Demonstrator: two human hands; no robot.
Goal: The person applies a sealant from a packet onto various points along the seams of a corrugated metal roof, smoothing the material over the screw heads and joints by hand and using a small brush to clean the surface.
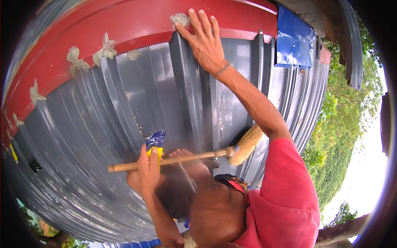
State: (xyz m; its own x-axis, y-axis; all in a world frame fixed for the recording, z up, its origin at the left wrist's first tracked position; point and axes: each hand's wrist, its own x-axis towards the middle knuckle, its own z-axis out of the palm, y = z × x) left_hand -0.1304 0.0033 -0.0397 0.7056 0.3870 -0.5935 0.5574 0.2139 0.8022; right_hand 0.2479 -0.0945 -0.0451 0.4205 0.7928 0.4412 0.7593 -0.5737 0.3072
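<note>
My left hand (149,168) is closed around a small flat blue-and-yellow packet (155,141), pinched between thumb and fingers with its blue end pointing up. Pale residue shows on its top edge. At the top of the view, my right hand (205,43) lies with fingers spread on the red metal flashing (136,25). Its thumb side touches a grey sealant patch (180,19). A broom (194,157) with a wooden handle and straw bristles lies across the grey roof sheets, its handle passing just by my left hand.
Several dried sealant patches (105,49) line the flashing's lower edge above the ribbed grey roofing (74,136). A bent blue metal sheet (294,37) covers the flashing's right end. A small black object (35,165) lies at left. Trees (326,144) stand beyond the roof's right edge.
</note>
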